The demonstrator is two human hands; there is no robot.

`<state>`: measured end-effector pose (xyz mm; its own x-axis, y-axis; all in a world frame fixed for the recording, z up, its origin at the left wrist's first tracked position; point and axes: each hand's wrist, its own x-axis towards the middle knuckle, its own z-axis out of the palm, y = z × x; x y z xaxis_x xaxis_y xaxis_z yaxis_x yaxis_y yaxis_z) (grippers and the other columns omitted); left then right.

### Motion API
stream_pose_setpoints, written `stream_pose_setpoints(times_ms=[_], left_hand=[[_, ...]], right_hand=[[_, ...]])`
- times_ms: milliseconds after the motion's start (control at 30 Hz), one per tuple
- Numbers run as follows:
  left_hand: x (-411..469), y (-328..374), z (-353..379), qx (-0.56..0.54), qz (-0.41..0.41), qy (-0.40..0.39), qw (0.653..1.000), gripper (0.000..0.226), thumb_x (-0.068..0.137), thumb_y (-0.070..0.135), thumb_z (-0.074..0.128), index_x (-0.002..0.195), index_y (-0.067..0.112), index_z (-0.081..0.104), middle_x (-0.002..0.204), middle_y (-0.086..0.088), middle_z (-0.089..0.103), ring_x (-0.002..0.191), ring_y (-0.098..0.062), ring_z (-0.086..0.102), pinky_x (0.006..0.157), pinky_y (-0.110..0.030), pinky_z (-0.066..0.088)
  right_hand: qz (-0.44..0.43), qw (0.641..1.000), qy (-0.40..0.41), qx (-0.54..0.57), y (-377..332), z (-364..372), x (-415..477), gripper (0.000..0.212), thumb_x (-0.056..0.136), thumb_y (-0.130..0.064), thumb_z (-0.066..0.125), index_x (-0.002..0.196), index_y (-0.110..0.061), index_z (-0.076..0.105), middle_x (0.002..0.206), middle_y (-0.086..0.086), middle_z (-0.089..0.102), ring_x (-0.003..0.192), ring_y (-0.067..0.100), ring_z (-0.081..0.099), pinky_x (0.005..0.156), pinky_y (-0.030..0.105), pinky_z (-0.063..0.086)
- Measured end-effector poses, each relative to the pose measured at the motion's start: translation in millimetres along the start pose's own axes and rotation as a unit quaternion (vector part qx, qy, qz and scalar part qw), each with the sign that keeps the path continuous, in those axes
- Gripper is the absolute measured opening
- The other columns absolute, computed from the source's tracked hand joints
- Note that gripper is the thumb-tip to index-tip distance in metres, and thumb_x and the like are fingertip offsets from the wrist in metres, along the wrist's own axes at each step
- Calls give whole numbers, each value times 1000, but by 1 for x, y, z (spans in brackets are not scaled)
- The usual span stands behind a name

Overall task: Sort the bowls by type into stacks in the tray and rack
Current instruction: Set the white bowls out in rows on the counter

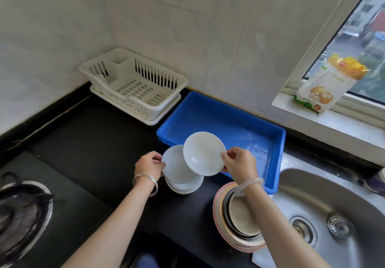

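The person stands at a black countertop with both bare forearms reaching forward. The right hand pinches the rim of a small white bowl between thumb and fingers, holding it tilted with its inside facing the camera, raised over the near-left corner of the blue tray. The left hand is closed on the left rim of a second white bowl, which sits tilted on top of a short stack of white bowls resting on the countertop just in front of the tray. The raised bowl overlaps the right edge of that second bowl in the view; whether they touch cannot be told.

The blue tray lies along the back wall, between the white dish rack in the back-left corner of the countertop and the steel sink at the right edge. Both hold no bowls. At the front of the countertop, beside the sink and under the right forearm, stands a mixed stack of bowls: a wide pink-rimmed one at the bottom, darker ones nested inside, a beige one on top.

A silver bangle circles the left wrist and a pale translucent one the right. A gas burner sits at the front-left edge. A printed food bag leans on the windowsill.
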<state>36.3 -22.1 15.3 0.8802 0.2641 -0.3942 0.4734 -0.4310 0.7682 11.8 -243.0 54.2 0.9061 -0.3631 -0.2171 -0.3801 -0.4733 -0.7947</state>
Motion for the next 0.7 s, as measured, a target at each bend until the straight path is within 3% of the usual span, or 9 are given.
stream_pose_setpoints(times_ms=[67,133,300,467,567,700], left_hand=[[2,1,-12,-40,-1,8,999,15,82,4,62,84,19,61,86,-2,65,74,-13,62,61,-27,55],[5,1,-28,-72,-4,15,997,18,82,3,61,91,19,63,91,-2,65,79,-16,63,58,-24,53],[27,-7,-74,-122,-34,52,991,28,82,1,61,109,10,63,102,-6,65,88,-21,62,64,-28,53],[59,-38,-125,-155,-71,123,978,30,81,0,62,109,9,63,110,-11,66,94,-25,63,70,-34,57],[85,-59,-155,-194,-97,163,962,30,80,0,63,108,9,64,109,-12,67,91,-25,64,70,-35,57],[122,-84,-187,-248,-139,211,935,30,79,-2,63,107,8,65,108,-13,67,88,-24,63,67,-32,56]], right_hand=[[-24,1000,-4,-1,-12,1,4,18,85,-15,57,67,-14,60,58,-1,67,44,3,63,49,12,51],[-42,999,-13,8,-26,5,8,17,84,-14,57,67,-11,61,57,-1,67,44,3,64,43,6,43],[-63,995,-66,41,-67,35,21,15,84,-12,58,71,-7,64,60,0,69,50,10,68,50,12,52],[-79,990,-114,25,-109,96,42,16,86,-11,58,71,-12,63,64,-2,67,46,2,64,44,11,49],[-81,987,-139,19,-131,145,58,13,86,-12,57,74,-13,63,73,2,67,51,6,65,43,11,48],[-58,983,-176,20,-150,216,83,8,88,-13,57,84,-10,63,76,-1,65,58,8,66,51,22,57]])
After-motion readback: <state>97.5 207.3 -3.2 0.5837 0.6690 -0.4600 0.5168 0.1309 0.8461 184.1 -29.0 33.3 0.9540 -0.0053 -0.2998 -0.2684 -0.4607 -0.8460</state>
